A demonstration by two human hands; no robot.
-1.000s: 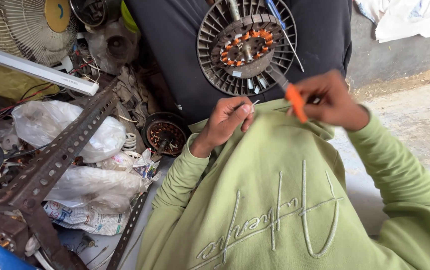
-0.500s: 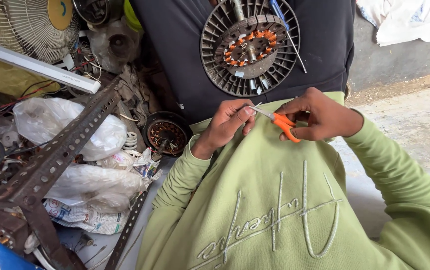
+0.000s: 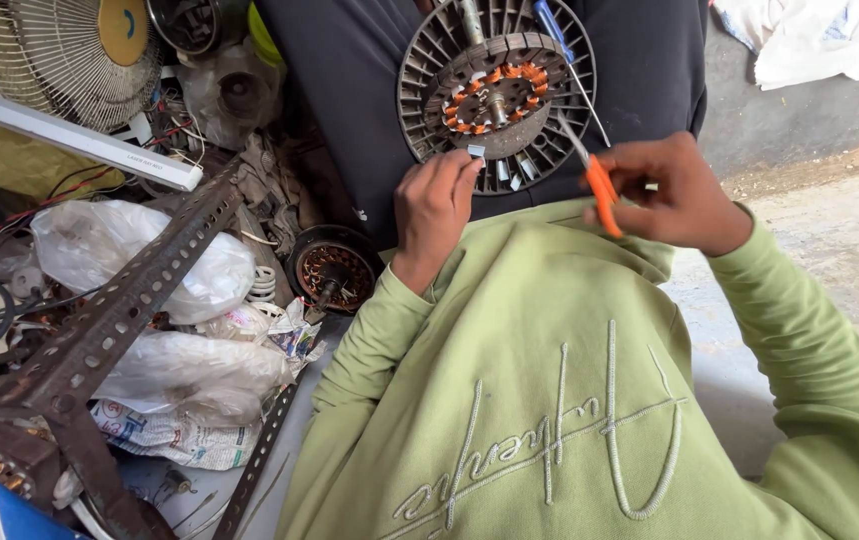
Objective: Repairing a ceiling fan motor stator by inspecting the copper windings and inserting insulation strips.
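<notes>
**Fan motor stator, scissors and a pinched scrap**

While the fan motor stator (image 3: 496, 95) rests upright against a dark-clothed lap ahead of the person, it looks heavy and rigid: a ribbed grey metal disc with copper windings around a central shaft. The finned rim seems the safe place to grip; the thin winding wire near the hub would likely damage easily. The left hand (image 3: 434, 210) sits just below the disc, its fingers (image 3: 464, 170) closed in a pinch on a small pale scrap (image 3: 476, 151) at the lower edge of the windings. The right hand (image 3: 677, 195) is curled shut around orange-handled scissors (image 3: 594, 180), whose blades point up toward the stator's right side. A second wound motor (image 3: 332, 272) lies among the clutter nearby.
</notes>
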